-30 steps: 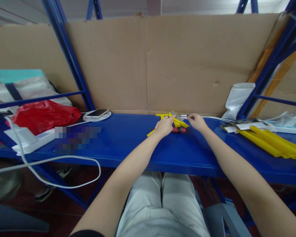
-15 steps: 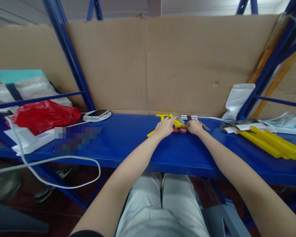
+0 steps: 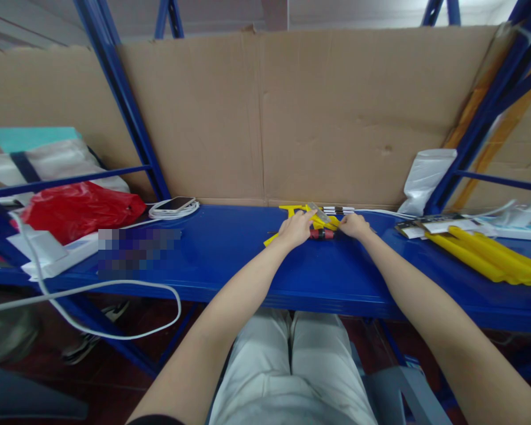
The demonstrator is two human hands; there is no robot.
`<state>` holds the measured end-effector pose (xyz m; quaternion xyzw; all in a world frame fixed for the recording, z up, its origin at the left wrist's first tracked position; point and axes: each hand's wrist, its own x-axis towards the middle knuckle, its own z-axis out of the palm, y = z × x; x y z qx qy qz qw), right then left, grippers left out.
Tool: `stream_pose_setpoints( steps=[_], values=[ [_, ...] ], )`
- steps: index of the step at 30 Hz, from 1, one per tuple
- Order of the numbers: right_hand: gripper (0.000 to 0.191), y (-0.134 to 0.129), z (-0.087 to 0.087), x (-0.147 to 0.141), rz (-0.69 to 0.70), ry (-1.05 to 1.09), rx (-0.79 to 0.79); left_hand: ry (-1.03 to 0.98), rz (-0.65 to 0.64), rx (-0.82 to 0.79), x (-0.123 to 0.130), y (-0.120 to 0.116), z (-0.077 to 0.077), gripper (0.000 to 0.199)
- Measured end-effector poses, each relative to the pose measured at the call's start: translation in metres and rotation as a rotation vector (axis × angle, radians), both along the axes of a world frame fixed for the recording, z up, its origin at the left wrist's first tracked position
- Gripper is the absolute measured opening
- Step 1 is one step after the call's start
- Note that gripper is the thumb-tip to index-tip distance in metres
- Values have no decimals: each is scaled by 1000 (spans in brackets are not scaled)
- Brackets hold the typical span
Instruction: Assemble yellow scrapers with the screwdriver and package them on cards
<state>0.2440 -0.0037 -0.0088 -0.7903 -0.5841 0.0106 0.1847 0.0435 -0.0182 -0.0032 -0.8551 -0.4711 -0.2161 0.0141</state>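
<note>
On the far middle of the blue shelf, my left hand (image 3: 297, 229) is closed over a yellow plastic tool (image 3: 323, 221), pressing it down. The tool has a greyish, see-through part near my fingertips; my hand hides some of it. Just right of it, my right hand (image 3: 354, 225) has its fingers pinched together at the tool's right end. What lies inside that pinch is too small to make out. Between my hands is a red, dark-banded cylindrical piece (image 3: 322, 234). A yellow T-shaped end (image 3: 292, 208) shows behind my left hand, and black-and-white striped pieces (image 3: 338, 210) lie behind the tool.
Yellow rolled pieces (image 3: 491, 257) and packets lie at the right, near a white pouch (image 3: 427, 180). At the left are a phone (image 3: 177, 204) on a coiled white cable, a red bag (image 3: 86, 206) and a looping cable. Cardboard (image 3: 327, 112) stands behind.
My right hand has shifted slightly right, showing more of the yellow tool's end. The thin strip beside that hand is now mostly covered. My left hand stays in place.
</note>
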Motion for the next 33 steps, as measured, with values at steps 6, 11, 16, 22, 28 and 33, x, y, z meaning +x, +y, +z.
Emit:
stream_pose_setpoints(
  steps=[6, 11, 16, 22, 28, 33],
  values=[
    [20, 0, 9, 12, -24, 130, 259, -21, -14, -5, 0, 1, -2, 47],
    [17, -2, 14, 15, -36, 200, 392, -57, -18, -10, 1, 3, -4, 48],
    [10, -2, 13, 15, -20, 208, 449, -78, -25, -16, 1, 3, -4, 49],
    [10, 0, 13, 15, -1, 182, 380, -83, -24, -11, 1, 3, -4, 49],
    [14, 1, 9, 14, 31, 110, 206, -87, -34, -11, 1, 5, -5, 49],
    [17, -1, 5, 13, 96, 41, 3, -81, -22, -20, 2, 4, -4, 49]
  ],
)
